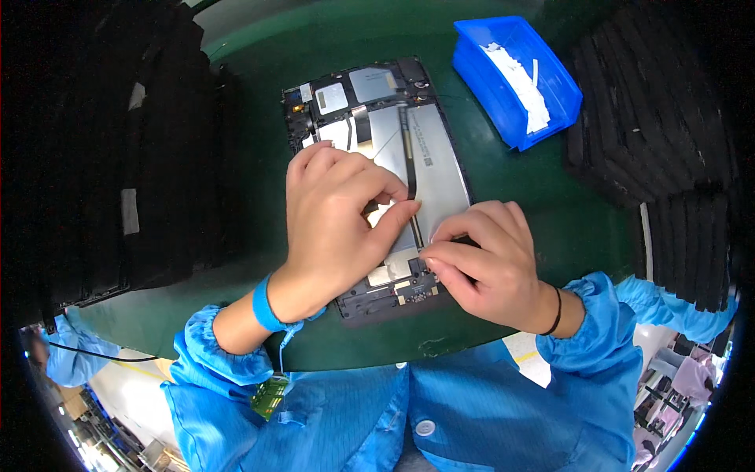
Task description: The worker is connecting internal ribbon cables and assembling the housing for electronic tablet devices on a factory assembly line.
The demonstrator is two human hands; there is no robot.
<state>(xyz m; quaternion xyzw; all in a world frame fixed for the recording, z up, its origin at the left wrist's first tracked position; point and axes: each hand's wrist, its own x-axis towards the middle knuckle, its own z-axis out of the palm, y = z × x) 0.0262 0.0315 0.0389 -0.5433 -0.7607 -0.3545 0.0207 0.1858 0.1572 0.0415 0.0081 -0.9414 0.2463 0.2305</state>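
An opened tablet [440,157] lies at a slant on the green table, its silver battery and boards showing. A narrow black flex cable [409,149] runs lengthwise over the battery. Thumb and index finger of my left hand [334,204] pinch this cable about midway, while the other fingers curl above the tablet's left side. At the cable's lower end, close to the small board, my right hand [491,263] has its fingertips closed on it. Just what lies between those right fingertips is partly hidden.
A blue plastic bin [511,86] holding white paper strips stands at the far right. Tall stacks of black trays or foam sheets rise at the left [118,173] and right [645,118]. A blue wrist strap [267,307] with a cord circles my left wrist.
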